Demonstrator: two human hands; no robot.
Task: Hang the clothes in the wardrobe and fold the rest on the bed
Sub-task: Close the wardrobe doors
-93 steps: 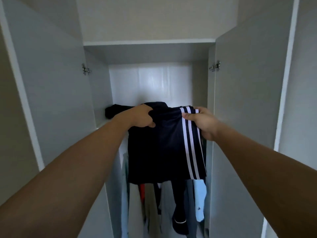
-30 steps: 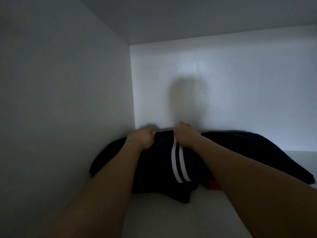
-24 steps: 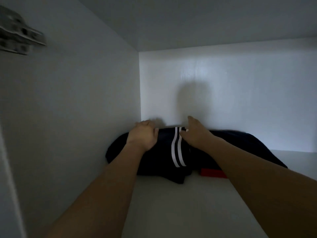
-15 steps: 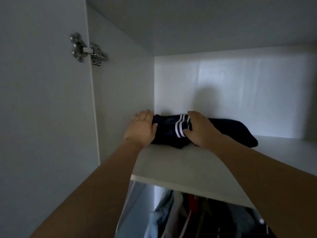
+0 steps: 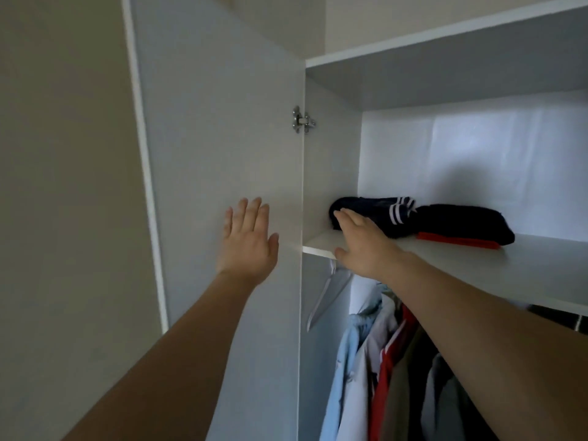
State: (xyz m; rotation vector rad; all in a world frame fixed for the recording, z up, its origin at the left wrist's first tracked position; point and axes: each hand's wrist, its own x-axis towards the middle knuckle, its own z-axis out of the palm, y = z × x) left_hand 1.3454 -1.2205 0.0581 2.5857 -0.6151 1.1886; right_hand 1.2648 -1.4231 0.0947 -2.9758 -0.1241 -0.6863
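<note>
At the far left stands the open wardrobe door (image 5: 219,154), and the left hand (image 5: 246,240) is raised in front of its inner face with fingers straight and slightly spread, holding nothing; whether the palm touches the panel cannot be told. Just right of the door's hinge (image 5: 303,120) the shelf (image 5: 477,265) begins, and the right hand (image 5: 362,246) reaches over its front edge, fingers straight and close together, tips touching or nearly at the left end of the folded dark garment with white stripes (image 5: 375,214). That garment lies on the shelf near the left wall, its long axis running left to right along the back, directly beyond the right fingertips, so the right hand is much the nearer. Further right it meets another dark garment (image 5: 461,222) over something red (image 5: 458,240). Below the shelf, hanging clothes (image 5: 381,361) and an empty white hanger (image 5: 324,294) fill the rail space.
</note>
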